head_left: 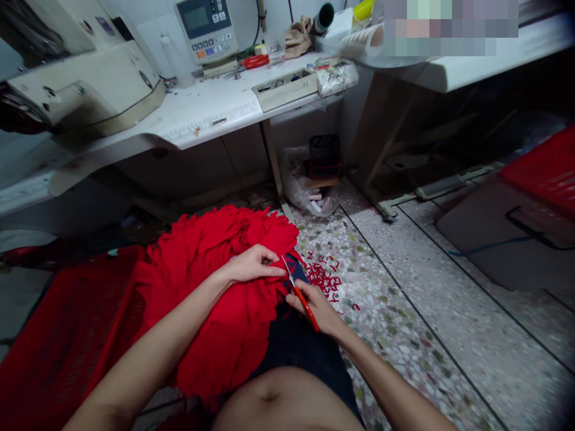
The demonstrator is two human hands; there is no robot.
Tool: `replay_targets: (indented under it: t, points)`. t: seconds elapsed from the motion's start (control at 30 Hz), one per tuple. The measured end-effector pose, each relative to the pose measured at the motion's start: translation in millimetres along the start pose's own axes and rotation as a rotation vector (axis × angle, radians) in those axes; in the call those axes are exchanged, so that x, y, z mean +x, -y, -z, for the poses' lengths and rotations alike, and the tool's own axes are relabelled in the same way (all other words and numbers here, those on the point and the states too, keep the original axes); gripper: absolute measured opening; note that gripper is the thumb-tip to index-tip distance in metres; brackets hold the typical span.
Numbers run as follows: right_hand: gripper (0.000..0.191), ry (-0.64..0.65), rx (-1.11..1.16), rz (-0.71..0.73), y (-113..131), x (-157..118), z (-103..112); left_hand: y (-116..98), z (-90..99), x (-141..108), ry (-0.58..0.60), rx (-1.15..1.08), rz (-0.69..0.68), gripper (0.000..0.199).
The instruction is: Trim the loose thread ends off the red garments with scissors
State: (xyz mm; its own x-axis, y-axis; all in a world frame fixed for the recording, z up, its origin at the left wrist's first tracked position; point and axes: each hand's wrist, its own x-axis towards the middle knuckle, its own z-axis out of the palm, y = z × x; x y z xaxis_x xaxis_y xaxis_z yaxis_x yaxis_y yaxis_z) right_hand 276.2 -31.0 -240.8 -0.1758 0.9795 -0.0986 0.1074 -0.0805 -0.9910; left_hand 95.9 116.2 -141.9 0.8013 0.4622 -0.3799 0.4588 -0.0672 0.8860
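Observation:
A big heap of red fabric (220, 239) is draped over my lap and the left side of my legs. My left hand (254, 263) pinches an edge of that fabric between thumb and fingers. In my right hand (314, 302) is a pair of thread snips (304, 305) with red handles, its narrow metal blades pointing up and left. The blade tips lie right beside the pinched edge; whether they touch it I cannot tell. Short red scraps (323, 278) are scattered on the floor just past my right hand.
A red plastic crate (76, 323) stands at my left. Ahead is a white sewing table (215, 114) with a sewing machine (99, 90) and a control panel (206, 30). A plastic bag of waste (314, 200) sits beneath it. Another red crate (543, 173) is at far right.

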Motion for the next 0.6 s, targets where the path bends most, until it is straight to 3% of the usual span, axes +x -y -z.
replay_targets:
  t: [0.23, 0.37, 0.43, 0.53, 0.6]
  points:
    - [0.057, -0.149, 0.106, -0.069, -20, -5, -9, -4, -0.2, -5, -0.019, 0.057, -0.042, 0.04]
    - [0.053, -0.218, 0.253, -0.195, -27, -6, -3, -11, -9.6, -20, 0.153, 0.21, -0.093, 0.038]
    - [0.05, -0.26, 0.27, -0.197, -22, 1, 4, -12, -18.6, -27, 0.205, 0.344, -0.121, 0.038]
    - [0.048, -0.342, 0.284, -0.137, -6, 24, 13, -12, -31.2, -31, 0.153, 0.526, -0.171, 0.039]
    - [0.047, -0.409, 0.31, -0.098, 4, 46, 18, -13, -35.1, -31, 0.115, 0.522, -0.161, 0.04]
